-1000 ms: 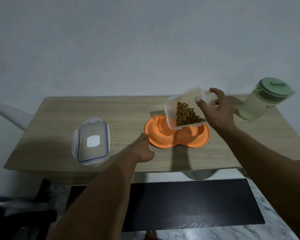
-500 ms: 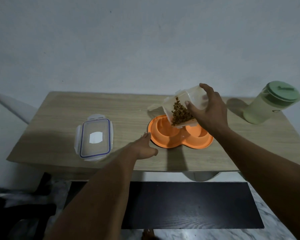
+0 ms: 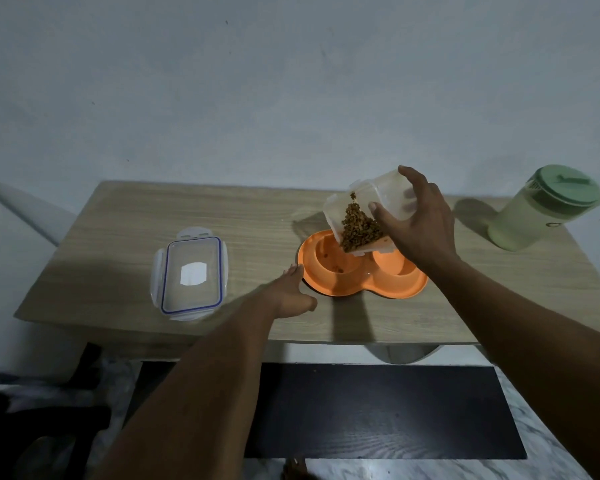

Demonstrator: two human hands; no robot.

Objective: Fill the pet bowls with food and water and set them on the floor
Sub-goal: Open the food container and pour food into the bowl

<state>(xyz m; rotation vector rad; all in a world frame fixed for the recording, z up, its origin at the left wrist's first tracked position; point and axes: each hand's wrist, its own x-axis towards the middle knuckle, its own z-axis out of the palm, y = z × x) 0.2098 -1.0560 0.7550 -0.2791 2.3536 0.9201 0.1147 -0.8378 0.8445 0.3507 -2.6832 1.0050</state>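
Note:
An orange double pet bowl lies on the wooden table. My right hand grips a clear plastic food container, tipped steeply over the bowl's left well. Brown kibble is piled at the container's lower lip, and a few pieces lie in the left well. My left hand rests flat on the table, fingertips touching the bowl's left rim, holding nothing. A pale green water jug with a green lid stands at the table's right end.
The container's clear lid, with blue seal and white label, lies flat at the left of the table. A black mat covers the floor below the table's front edge. A grey wall rises behind the table.
My right hand has tipped the container more steeply, so the kibble slid to its lower lip and a few pieces dropped into the left well. My left hand stayed at the bowl's rim.

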